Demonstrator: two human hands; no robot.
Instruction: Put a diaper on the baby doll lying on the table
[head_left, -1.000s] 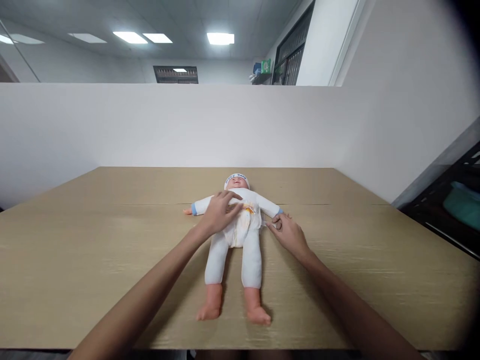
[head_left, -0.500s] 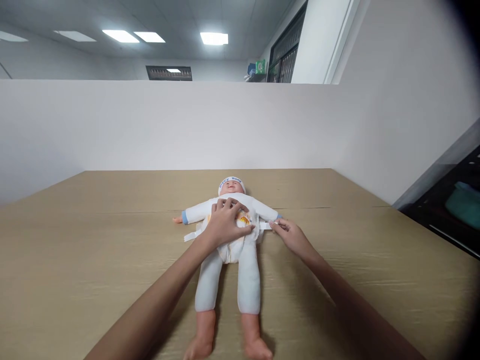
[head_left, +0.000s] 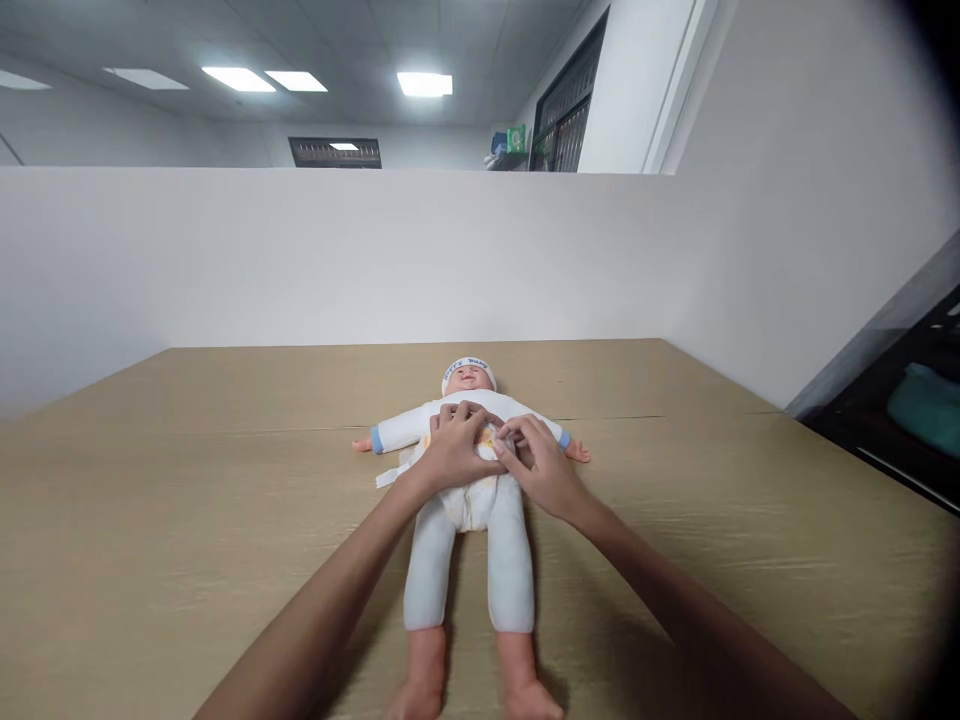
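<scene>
A baby doll (head_left: 511, 575) in a white suit with blue cuffs and a lettered white cap lies on its back, feet toward me. Around its hips is a white diaper (head_left: 471, 510) with an orange and yellow print. My left hand (head_left: 454, 452) lies over the diaper's front with its fingers spread, pressing on it. At the diaper's right side, my right hand (head_left: 541, 468) has thumb and fingertips pinched at the diaper tab, which they mostly hide. On the left, another white tab (head_left: 390, 477) sticks out loose past the doll's waist.
The doll lies on a wide tan table (head_left: 225, 560) with a seam across it. A white partition (head_left: 337, 255) rises behind the far edge. At the right stands a dark rack (head_left: 885, 400) holding a green item (head_left: 926, 410).
My right hand has moved left, from the outstretched tab at the side onto the diaper's front. My left hand stays on the diaper. The doll's legs have shifted slightly right.
</scene>
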